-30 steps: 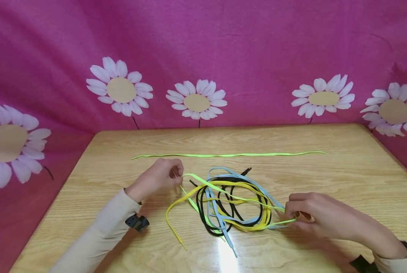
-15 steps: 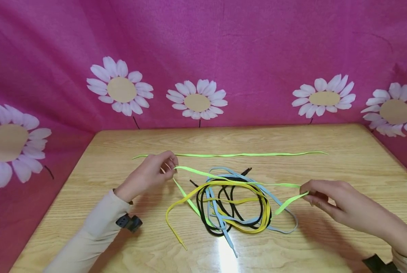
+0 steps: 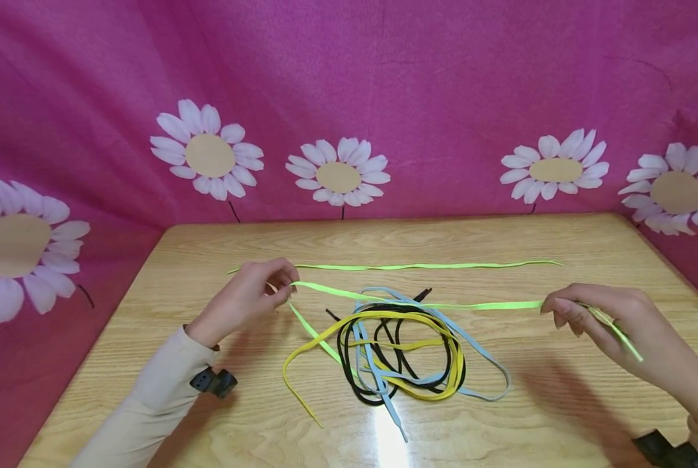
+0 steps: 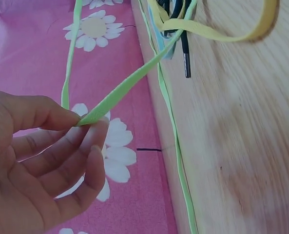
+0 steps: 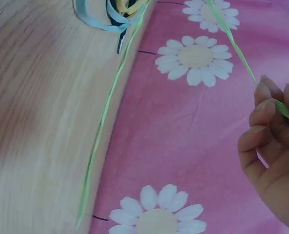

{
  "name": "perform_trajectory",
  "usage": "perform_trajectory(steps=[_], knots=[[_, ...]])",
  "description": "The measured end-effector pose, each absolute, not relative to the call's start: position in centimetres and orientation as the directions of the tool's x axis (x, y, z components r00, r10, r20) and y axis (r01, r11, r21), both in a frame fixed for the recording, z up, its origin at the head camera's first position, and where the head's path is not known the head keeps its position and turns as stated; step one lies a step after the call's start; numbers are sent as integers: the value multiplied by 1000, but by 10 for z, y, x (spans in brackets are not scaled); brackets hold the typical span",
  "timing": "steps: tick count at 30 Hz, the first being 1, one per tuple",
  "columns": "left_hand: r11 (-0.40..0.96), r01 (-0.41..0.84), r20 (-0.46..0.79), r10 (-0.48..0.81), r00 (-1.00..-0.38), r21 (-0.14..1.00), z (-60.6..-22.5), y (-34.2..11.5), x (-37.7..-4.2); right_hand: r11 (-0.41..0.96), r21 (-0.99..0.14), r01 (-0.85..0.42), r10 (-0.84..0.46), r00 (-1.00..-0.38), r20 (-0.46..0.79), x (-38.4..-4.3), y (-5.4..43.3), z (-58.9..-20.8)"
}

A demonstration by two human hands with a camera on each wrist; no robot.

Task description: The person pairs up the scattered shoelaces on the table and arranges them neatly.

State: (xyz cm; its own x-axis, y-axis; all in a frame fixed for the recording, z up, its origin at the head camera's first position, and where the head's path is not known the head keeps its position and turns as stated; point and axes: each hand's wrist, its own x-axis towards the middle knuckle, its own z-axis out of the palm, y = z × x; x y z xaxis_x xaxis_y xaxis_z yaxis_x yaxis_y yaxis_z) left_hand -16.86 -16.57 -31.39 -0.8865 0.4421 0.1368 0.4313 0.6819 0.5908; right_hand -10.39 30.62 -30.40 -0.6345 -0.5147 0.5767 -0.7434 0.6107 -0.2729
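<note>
A neon green shoelace (image 3: 337, 292) stretches between my two hands above a loose pile of laces. Thumb and fingertips of my left hand (image 3: 246, 299) pinch it, and one part slopes down into the pile. In the left wrist view the pinched shoelace (image 4: 127, 87) folds at the fingertips. Out to the right, my right hand (image 3: 630, 322) pinches the other part, its loose tip hanging past the palm. The pile holds a yellow shoelace (image 3: 290, 355), a black shoelace (image 3: 342, 374) and a light blue shoelace (image 3: 497, 363), looped over each other.
A second neon green shoelace (image 3: 419, 266) lies straight across the back of the wooden table (image 3: 168, 286). Behind the table hangs a pink cloth (image 3: 442, 97) with large white daisies. Dark wrist cameras (image 3: 214, 382) sit by the sleeves.
My right hand has moved right and up, drawing the green shoelace's end out of the pile. My left hand has shifted slightly left and up, still pinching it. The blue loop now lies uncovered.
</note>
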Motion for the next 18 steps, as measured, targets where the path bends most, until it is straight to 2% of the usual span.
perform_trajectory(steps=[3,9,14,18], knots=[[671,434,141,446,-884,601,-315,-167,-169,613,-299,-732,-483,-646,592,-108,310,-306],[649,441,150,453,-879,620,-317,-170,-172,527,-561,-638,-336,-763,552,-112,320,-307],[642,489,194,476,-858,591,-316,-174,-174,559,-677,-479,-142,-860,491,-112,329,-303],[646,517,234,475,-848,562,-313,-178,-175,571,-747,-341,15,-905,425,-114,335,-300]])
